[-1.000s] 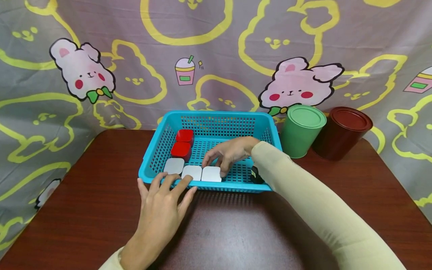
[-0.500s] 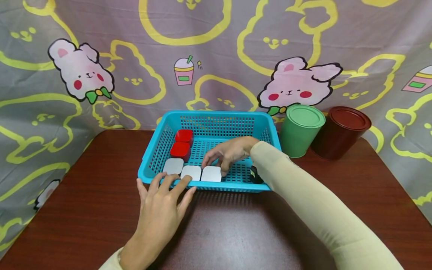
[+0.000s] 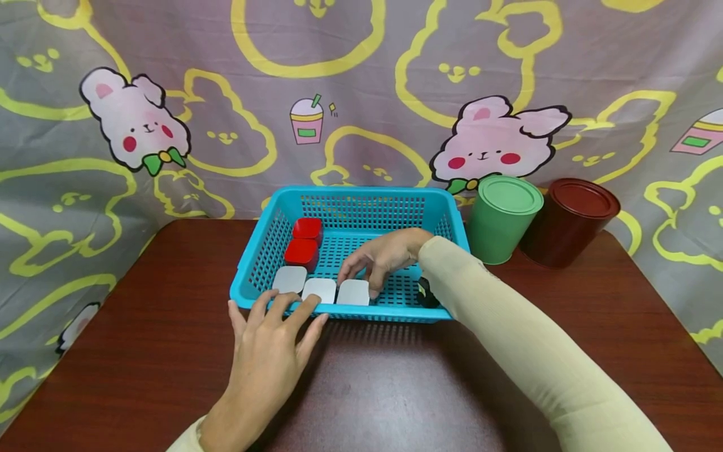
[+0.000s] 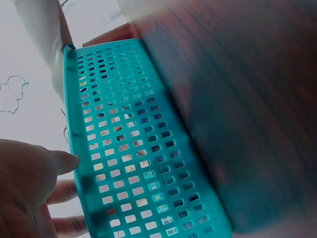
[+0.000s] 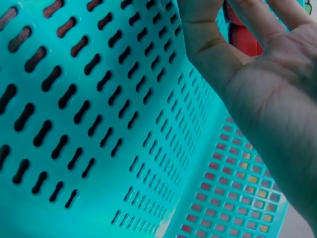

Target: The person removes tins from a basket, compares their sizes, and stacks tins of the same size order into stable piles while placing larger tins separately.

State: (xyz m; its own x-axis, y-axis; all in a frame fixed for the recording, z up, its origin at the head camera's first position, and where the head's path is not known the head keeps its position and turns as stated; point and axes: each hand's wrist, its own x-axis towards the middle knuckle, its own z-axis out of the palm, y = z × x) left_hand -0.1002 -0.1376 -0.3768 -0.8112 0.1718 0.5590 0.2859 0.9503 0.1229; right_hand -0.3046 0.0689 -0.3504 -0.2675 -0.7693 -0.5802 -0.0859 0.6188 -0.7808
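Black object (image 3: 428,295): yellowish mark (image 3: 422,290), too small for me to read
Basket (image 3: 395,312), backdrop (image 3: 361,94): no lettering I can read

The head view looks forward and down over the table (image 3: 367,389), teal basket (image 3: 395,311) mid-frame. The left wrist view, close and turned sideways, faces the basket's outer wall (image 4: 136,138). The right wrist view peers closely inside; its upper right shares the red boxes (image 3: 301,252) with the head view.
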